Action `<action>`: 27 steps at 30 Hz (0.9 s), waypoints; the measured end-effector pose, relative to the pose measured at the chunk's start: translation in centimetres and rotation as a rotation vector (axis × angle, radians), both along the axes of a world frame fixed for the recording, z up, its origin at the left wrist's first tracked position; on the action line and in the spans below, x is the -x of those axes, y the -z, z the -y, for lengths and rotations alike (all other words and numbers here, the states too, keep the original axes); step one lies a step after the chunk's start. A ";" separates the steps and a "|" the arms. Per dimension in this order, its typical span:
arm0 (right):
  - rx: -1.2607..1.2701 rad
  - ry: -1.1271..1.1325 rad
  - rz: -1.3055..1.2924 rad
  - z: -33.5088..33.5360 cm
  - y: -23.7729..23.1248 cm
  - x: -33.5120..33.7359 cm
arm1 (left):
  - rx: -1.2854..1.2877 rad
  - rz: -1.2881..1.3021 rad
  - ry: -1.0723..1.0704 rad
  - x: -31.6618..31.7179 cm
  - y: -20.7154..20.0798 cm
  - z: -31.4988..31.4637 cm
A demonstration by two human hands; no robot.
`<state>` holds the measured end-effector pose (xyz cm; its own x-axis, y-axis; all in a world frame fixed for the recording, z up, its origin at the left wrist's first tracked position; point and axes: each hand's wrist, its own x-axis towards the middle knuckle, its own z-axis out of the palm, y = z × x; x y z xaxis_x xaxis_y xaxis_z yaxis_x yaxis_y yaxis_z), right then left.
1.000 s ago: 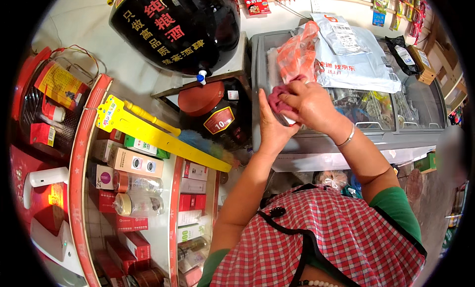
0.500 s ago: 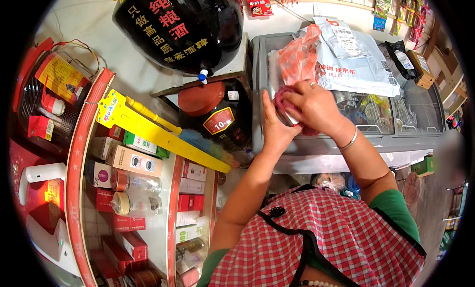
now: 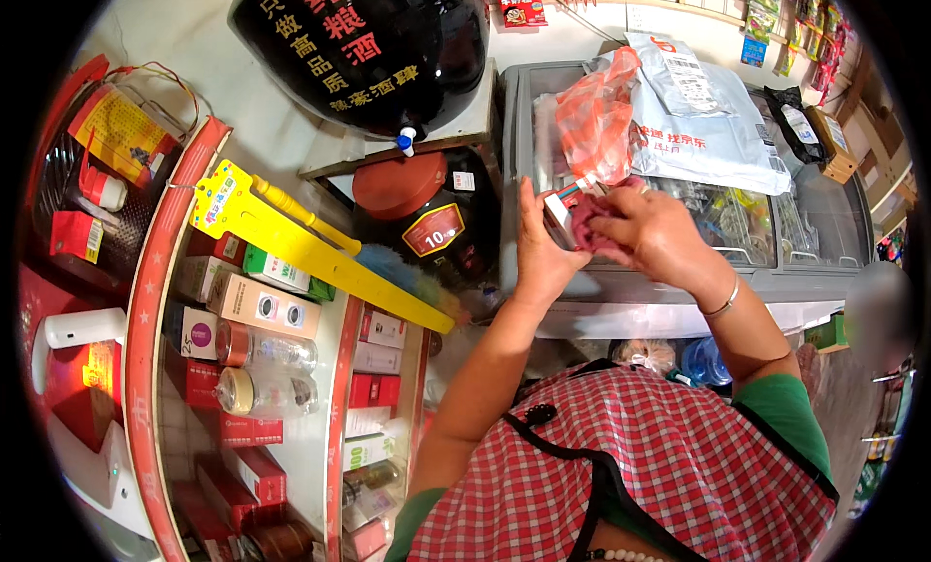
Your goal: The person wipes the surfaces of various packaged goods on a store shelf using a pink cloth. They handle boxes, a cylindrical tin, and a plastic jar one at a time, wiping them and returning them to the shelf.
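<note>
A small box with white and dark red sides (image 3: 560, 209) stands in my left hand (image 3: 539, 250), the thumb on one side and the fingers at the other. My right hand (image 3: 652, 234) grips a crumpled dark pink cloth (image 3: 593, 228) against the box's right side. Both hands are above the front edge of a grey chest freezer (image 3: 621, 283). Just beyond them an orange-red plastic bag (image 3: 596, 126) lies on the freezer's lid.
Grey-white parcels (image 3: 703, 116), a black packet (image 3: 795, 121) and a brown box (image 3: 832, 145) lie on the freezer. At left, shelves (image 3: 335, 417) hold boxes and jars. A yellow plastic strip (image 3: 320, 256) juts from them. Black jars (image 3: 364, 63) stand behind.
My right hand has moved right with the cloth, uncovering more of the box. My left hand still holds the box. The whole view has shifted slightly.
</note>
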<state>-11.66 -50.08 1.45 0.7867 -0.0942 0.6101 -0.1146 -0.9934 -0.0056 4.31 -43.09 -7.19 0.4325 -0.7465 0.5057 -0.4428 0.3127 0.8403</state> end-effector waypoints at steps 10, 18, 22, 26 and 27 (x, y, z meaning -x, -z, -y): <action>0.045 0.051 0.079 0.5 -0.3 -4.5 | -0.039 0.084 -0.105 -0.2 0.0 0.0; 0.002 0.189 0.164 -0.3 1.1 -1.2 | -0.073 0.039 -0.013 -0.2 0.1 -0.6; -0.076 0.213 0.192 0.2 2.2 -0.4 | -0.154 0.220 -0.077 -0.7 -1.0 -1.6; -0.195 0.442 0.223 2.8 4.1 0.5 | -0.197 0.075 -0.056 -1.2 -0.9 -1.9; -0.358 0.473 0.139 2.8 4.8 1.0 | -0.192 0.059 -0.075 -1.5 -0.6 -1.9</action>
